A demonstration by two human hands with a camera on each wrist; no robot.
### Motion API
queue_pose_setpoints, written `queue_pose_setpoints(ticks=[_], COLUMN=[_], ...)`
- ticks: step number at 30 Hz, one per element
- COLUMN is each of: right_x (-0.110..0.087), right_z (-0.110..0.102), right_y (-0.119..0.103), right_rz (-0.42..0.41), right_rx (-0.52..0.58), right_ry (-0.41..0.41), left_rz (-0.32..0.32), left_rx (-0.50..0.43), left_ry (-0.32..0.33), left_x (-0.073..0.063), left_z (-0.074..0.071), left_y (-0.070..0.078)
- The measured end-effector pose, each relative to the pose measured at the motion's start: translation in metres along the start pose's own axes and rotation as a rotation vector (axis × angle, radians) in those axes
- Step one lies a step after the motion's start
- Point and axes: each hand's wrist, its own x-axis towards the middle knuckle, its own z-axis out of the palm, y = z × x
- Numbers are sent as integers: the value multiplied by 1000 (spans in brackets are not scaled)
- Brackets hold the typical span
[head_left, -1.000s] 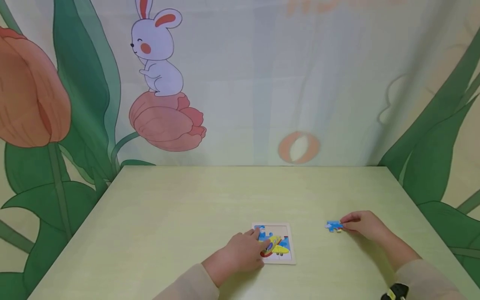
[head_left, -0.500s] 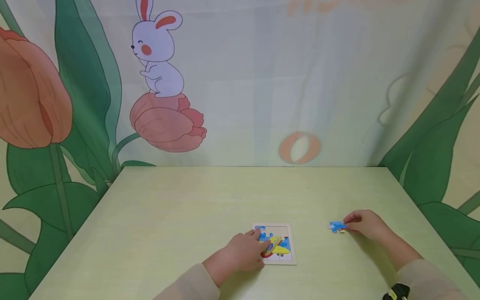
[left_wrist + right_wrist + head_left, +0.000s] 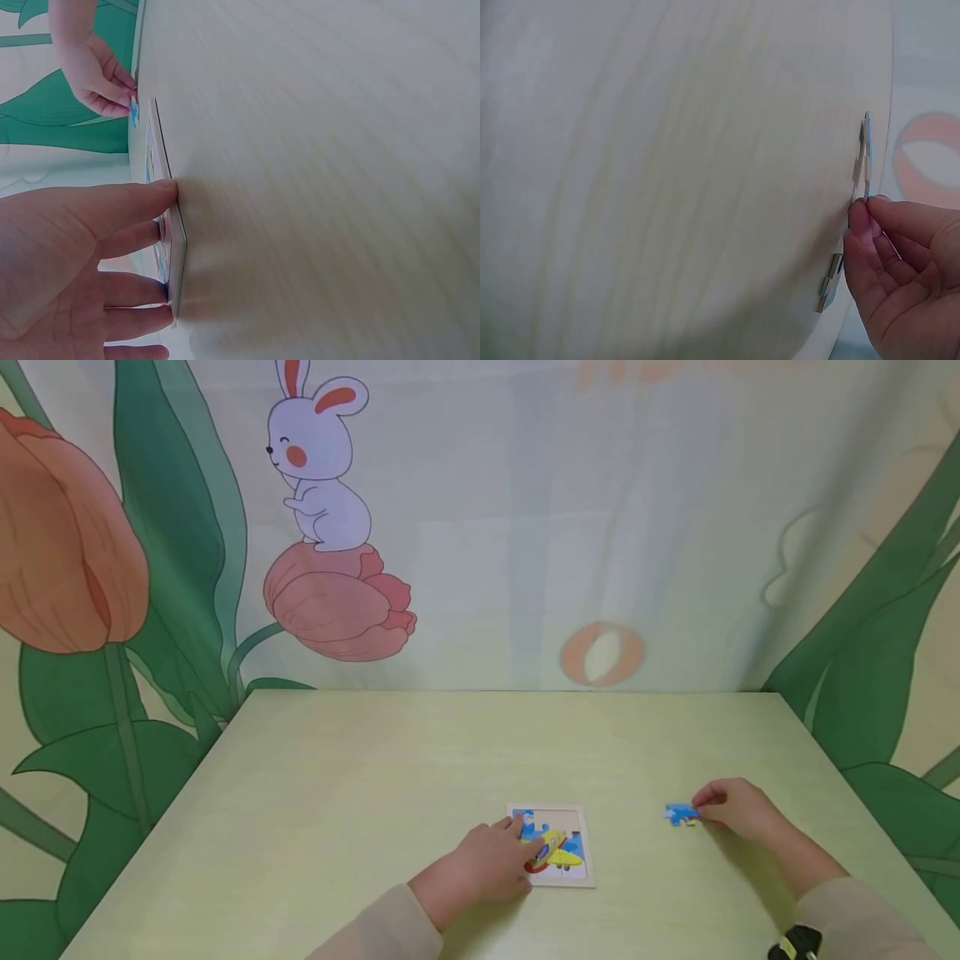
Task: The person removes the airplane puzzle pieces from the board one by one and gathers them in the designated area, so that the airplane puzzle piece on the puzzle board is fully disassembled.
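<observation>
My left hand (image 3: 487,862) rests on the left side of a square framed jigsaw puzzle (image 3: 588,860) with a yellow aeroplane picture. In the left wrist view, the thumb and fairly straight fingers touch the puzzle's edge and face. Part of the picture is covered by this hand, and a bare gap shows along its upper right. Further right, my right hand (image 3: 738,810) pinches a blue puzzle piece (image 3: 681,814) between thumb and fingertips. In the right wrist view that pinched piece (image 3: 868,154) appears edge-on, with another small piece (image 3: 830,283) on the table below the hand.
The pale table (image 3: 360,777) runs back to a printed curtain (image 3: 465,527) with a rabbit and tulips. A black and yellow object (image 3: 797,943) sits at the right sleeve, partly cut off by the frame's bottom edge.
My right hand has shifted slightly to the right with the puzzle piece in its fingertips. My left hand stays on the framed puzzle.
</observation>
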Motion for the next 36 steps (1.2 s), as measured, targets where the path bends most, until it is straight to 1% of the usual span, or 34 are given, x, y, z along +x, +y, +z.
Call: queue_pose_setpoints(ticks=[4, 8, 12, 15, 19, 22, 25, 28, 30, 33, 36], right_x=[0, -1, -1, 1, 5, 6, 8, 9, 11, 14, 17], right_z=[-1, -6, -12, -9, 1, 10, 19, 28, 34, 44, 57], right_y=[-1, -3, -4, -4, -8, -14, -22, -32, -38, -50, -63], right_rz=[10, 36, 63, 49, -10, -55, -100, -125, -147, -143, -140], right_rx=[-4, -1, 35, 82, 147, 159, 154, 168, 179, 200, 253], right_ry=[6, 57, 99, 90, 54, 35, 23, 11, -1, -19, -64], left_rz=[2, -4, -7, -9, -24, -23, -7, 11, 32, 60, 64], left_rx=[10, -14, -32, -31, -19, 4, 29, 47, 64, 88, 103], left_ry=[0, -9, -17, -21, -5, 17, 38, 58, 85, 119, 132], left_x=[1, 2, 2, 0, -2, -2, -2, -3, -4, -7, -9], left_z=[1, 0, 0, 0, 2, 3, 3, 3, 3, 3, 5], left_y=[-1, 0, 1, 1, 1, 1, 1, 1, 1, 1, 2])
